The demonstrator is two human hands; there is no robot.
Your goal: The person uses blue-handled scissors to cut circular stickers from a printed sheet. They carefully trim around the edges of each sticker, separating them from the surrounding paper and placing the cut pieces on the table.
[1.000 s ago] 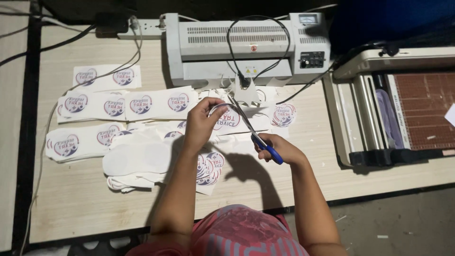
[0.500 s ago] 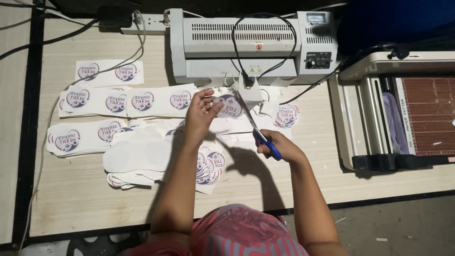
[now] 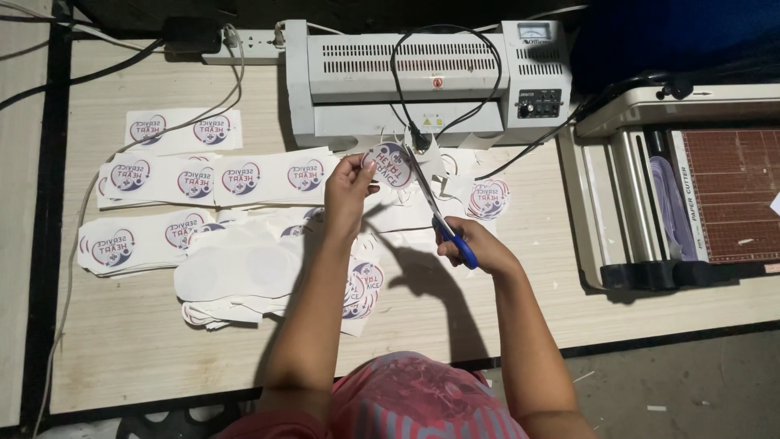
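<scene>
A pale wooden worktop (image 3: 634, 321) under dim light carries the work; its near edge meets a grey concrete floor (image 3: 691, 382), and a dark strip runs down its left edge. The left hand (image 3: 349, 191) pinches a round printed sticker (image 3: 391, 165) between thumb and fingertips, held up near the middle of the worktop toward its far edge. The right hand (image 3: 471, 248) is closed around the blue handles of a pair of scissors (image 3: 435, 213), whose blades reach up to the sticker's edge. Along the far edge stand a white laminating machine (image 3: 406, 81) with a black cable looped over it and a power strip (image 3: 244, 49) in the far left part. Cut strips of printed stickers (image 3: 219, 179) lie spread over the left half, with blank white offcuts (image 3: 240, 272) heaped nearer the person. A paper cutter (image 3: 699, 195) sits at the right edge.
</scene>
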